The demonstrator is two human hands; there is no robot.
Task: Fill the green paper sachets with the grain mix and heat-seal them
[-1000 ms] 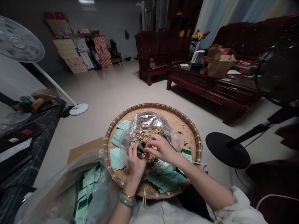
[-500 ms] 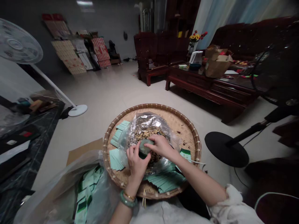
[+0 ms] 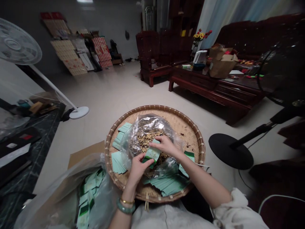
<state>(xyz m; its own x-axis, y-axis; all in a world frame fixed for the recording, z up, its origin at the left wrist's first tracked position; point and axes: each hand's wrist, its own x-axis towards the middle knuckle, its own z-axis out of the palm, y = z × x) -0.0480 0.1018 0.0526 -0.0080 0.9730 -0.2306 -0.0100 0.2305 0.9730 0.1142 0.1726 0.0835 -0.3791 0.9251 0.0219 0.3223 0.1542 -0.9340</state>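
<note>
Green sachet (image 3: 152, 154) between left hand (image 3: 137, 170) and right hand (image 3: 165, 146)

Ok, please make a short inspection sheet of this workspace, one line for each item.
Surface: round woven bamboo tray on pale floor.
Job's things: crinkled silvery plastic bag of tan dried grains; pale green paper packet.
Clutter: pale green card stacks on tray; clear plastic sack of green packets beside it.
Hands: left hand and right hand both hold the packet above the bag.
Cables: thin white cable on floor, right.
Surroundings: white pedestal fan, round black fan base, dark red wooden table.
</note>
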